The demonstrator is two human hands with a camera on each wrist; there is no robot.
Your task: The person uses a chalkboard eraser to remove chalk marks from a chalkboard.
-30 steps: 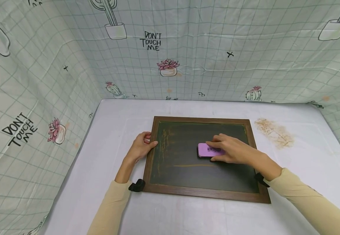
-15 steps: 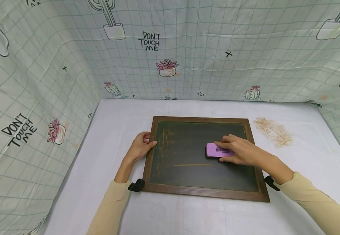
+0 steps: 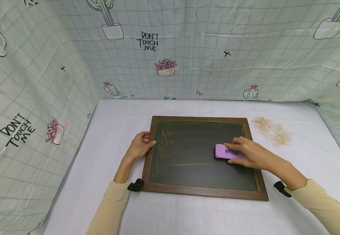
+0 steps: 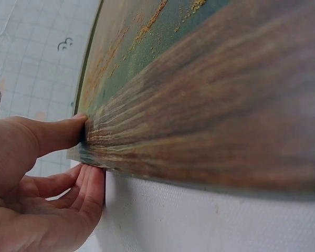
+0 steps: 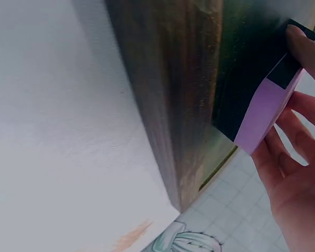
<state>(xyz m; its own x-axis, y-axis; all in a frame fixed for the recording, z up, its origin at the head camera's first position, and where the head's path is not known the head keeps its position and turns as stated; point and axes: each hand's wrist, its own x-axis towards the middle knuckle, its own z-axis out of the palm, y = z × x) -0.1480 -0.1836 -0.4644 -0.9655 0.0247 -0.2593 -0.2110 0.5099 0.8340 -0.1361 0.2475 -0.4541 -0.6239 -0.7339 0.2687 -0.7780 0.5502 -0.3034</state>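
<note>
A wood-framed chalkboard (image 3: 187,182) lies on the white table. My left hand (image 3: 138,147) pinches its left frame edge, thumb on top and fingers below, as the left wrist view shows. My right hand (image 3: 252,154) grips a purple board eraser (image 3: 225,152) with a black felt base, which sits on the right half of the board. In the right wrist view, the eraser (image 5: 260,113) has its felt side toward the dark surface. An orange chalk line (image 3: 191,164) crosses the lower middle of the board, and smeared orange marks (image 3: 164,137) run down its left side.
A patch of orange-brown dust (image 3: 272,131) stains the white table (image 3: 202,217) to the right of the board. Behind and beside the table hangs a grid-patterned cloth (image 3: 199,49) printed with cacti and words. Black wrist straps (image 3: 136,185) show at both sleeves.
My right hand has slid the eraser to the right across the board, toward the right frame. The left hand keeps its hold on the left edge.
</note>
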